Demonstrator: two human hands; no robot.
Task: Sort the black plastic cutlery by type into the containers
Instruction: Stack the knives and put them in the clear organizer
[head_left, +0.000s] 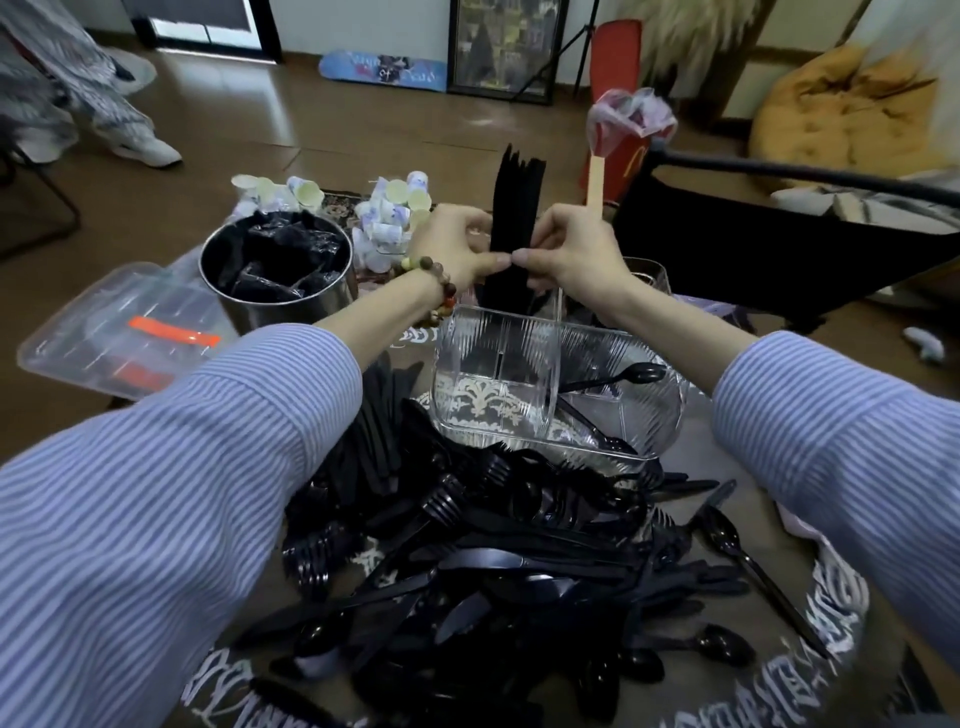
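From the head camera we see both our hands raised over the far side of a clear divided container (524, 364). Our left hand (457, 249) and right hand (566, 254) curl their fingers round an upright bundle of black cutlery (514, 218), one from each side, thumbs nearly meeting in front of it. The bundle's lower end dips into a rear compartment of the container; which type of cutlery it is we cannot tell. A beaded bracelet (441, 291) sits on our left wrist, and both arms wear blue striped sleeves (197, 493).

In the container's right compartment lies a black spoon (618, 379), its bowl resting on the rim. The near left compartment shows only the patterned cloth beneath it.

Just in front of the container a big loose pile of black forks, spoons and knives (509, 561) spreads over the bench.

To the left stands a metal pot (278, 265) holding wrapped black items, with a clear plastic lid (124, 332) beside it. Behind the pot lie heaps of small paper cups (389, 208).
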